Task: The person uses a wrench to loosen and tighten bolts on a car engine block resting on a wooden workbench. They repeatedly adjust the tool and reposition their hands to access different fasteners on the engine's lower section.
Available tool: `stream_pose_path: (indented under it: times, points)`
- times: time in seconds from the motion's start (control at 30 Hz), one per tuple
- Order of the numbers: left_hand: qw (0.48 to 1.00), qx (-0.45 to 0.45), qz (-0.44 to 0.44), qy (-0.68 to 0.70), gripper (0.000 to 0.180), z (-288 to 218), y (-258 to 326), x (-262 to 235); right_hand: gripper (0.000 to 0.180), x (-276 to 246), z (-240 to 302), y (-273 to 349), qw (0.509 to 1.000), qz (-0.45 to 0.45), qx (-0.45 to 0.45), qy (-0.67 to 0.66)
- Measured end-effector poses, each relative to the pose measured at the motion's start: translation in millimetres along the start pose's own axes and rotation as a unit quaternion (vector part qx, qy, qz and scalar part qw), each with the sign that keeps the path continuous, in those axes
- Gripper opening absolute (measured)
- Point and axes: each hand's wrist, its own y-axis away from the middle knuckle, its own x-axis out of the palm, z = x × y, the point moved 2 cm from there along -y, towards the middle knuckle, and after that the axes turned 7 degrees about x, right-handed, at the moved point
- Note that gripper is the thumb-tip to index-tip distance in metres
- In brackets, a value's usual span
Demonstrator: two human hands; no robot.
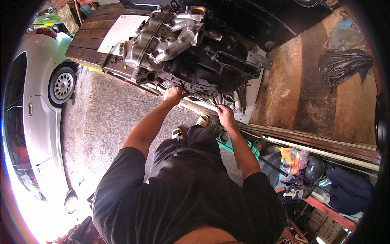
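A car engine lies on the wooden bench, its silver top part (168, 40) to the left and its dark block (199, 67) in the middle. At the block's near edge my left hand (175, 95) is closed, fingertips against the metal. What it holds, if anything, is hidden. My right hand (226, 115) is closed around the right end of a thin, bar-like tool (203, 101), whose kind I cannot make out. The tool's other end runs toward my left fingers. A grey rag-like bundle (232, 100) is beside the right hand.
A white board (254, 92) lies under the engine on the bench (280, 87). A brush (123, 49) is left of the engine. A black plastic bag (343, 65) lies far right. Below the bench are a green frame (225, 144), a tire and clothes. A silver car (42, 118) stands left.
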Motion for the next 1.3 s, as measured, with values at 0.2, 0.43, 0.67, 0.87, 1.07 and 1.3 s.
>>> stream_pose_path:
  times: [0.2,0.43,0.67,0.87,1.07,1.3]
  points:
    - [0.994,-0.016,-0.031,0.106,0.040,5,7,4,0.013,-9,55,3,0.977,-0.031,0.055,-0.203]
    - [0.948,-0.031,-0.138,0.287,0.044,77,28,18,0.013,-2,170,-25,0.984,-0.085,-0.119,-0.100]
    - [0.896,-0.085,-0.155,0.407,0.034,122,65,4,0.018,38,189,-57,0.977,-0.037,-0.205,-0.050]
    - [0.874,-0.075,-0.166,0.452,0.031,122,81,-4,0.016,42,196,-55,0.975,-0.034,-0.213,0.044]
    - [0.861,-0.056,-0.105,0.494,0.033,99,72,-7,0.013,15,146,-28,0.969,0.011,0.008,-0.246]
    - [0.816,0.058,0.097,0.567,0.038,44,48,16,0.013,12,77,20,0.875,0.038,0.166,-0.452]
